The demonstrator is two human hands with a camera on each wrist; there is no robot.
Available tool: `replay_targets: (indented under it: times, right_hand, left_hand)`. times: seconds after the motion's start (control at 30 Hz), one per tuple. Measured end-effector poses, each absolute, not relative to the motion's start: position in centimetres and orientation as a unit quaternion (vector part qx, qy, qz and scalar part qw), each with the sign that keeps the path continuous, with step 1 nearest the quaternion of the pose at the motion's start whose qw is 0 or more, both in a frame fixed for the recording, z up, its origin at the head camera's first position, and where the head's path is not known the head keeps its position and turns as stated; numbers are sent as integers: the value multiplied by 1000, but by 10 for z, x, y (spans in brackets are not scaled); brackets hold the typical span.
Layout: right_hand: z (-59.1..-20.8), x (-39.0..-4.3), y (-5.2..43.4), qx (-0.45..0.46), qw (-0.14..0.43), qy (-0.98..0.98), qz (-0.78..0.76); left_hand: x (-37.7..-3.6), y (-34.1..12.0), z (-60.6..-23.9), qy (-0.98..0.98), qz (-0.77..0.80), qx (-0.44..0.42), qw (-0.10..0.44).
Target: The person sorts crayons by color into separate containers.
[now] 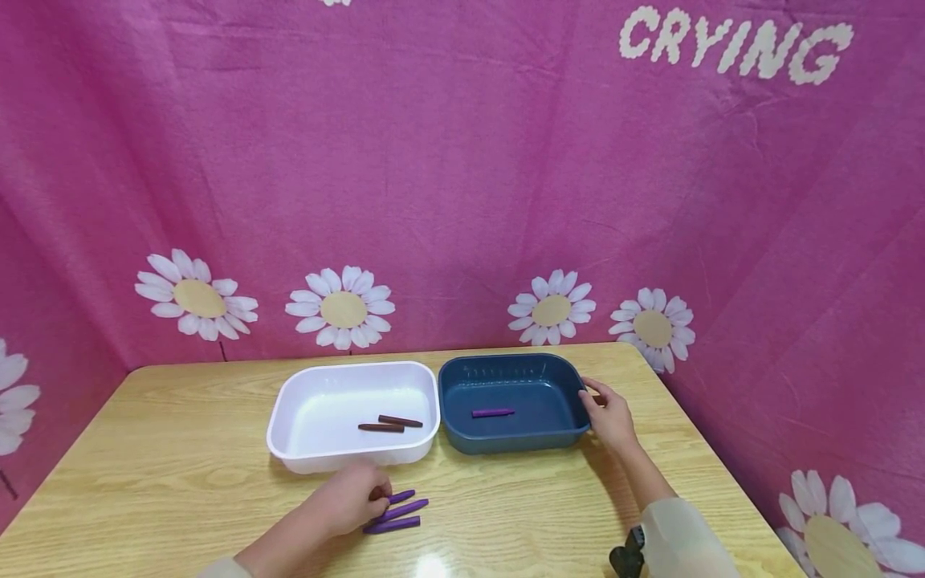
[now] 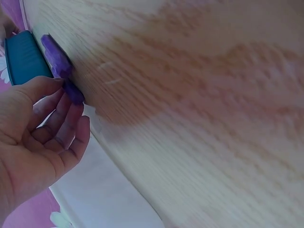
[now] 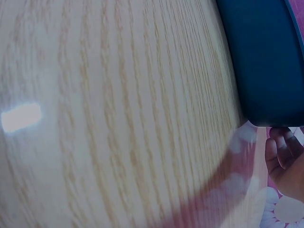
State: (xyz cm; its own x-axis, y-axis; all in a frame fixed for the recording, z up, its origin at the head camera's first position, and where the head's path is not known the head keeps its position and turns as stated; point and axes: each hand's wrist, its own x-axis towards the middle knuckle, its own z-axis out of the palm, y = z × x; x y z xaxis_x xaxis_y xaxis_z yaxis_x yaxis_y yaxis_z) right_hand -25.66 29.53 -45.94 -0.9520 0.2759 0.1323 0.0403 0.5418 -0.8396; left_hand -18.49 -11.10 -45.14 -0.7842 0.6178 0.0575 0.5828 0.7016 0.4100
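Low in the frame, the left hand (image 1: 352, 499) rests on the pale wooden table (image 1: 181, 482), its curled fingers touching the nearest of three purple wax crayons (image 1: 396, 514) lying side by side just right of it; whether it actually pinches one, I cannot tell. Beyond, at centre, a white rectangular plastic tub (image 1: 289, 417) holds two brown crayons (image 1: 390, 424). Beside it, touching, a dark blue plastic tub (image 1: 564, 377) holds one purple crayon (image 1: 493, 413). The right hand (image 1: 610, 417) grips that tub's right rim.
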Motion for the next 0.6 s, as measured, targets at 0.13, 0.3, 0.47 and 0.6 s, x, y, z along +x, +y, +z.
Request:
replay_targets:
  times: [0.13,0.3,0.47,0.6]
  right_hand:
    - [-460,-257,295,-89,130,-870,467]
    - [-462,-257,296,-88,131,-873,461]
    - [-462,-258,298,-87,125,-874,462]
    - [-463,-259,297,-88,123,-874,461]
  left_hand:
    - [-184,-112,-451,920,217,324,34]
    - [-186,-114,-451,921,218,321,20]
    - [-187,-116,-451,921,227,315,15]
    - [-187,-118,-451,921,245,302,26]
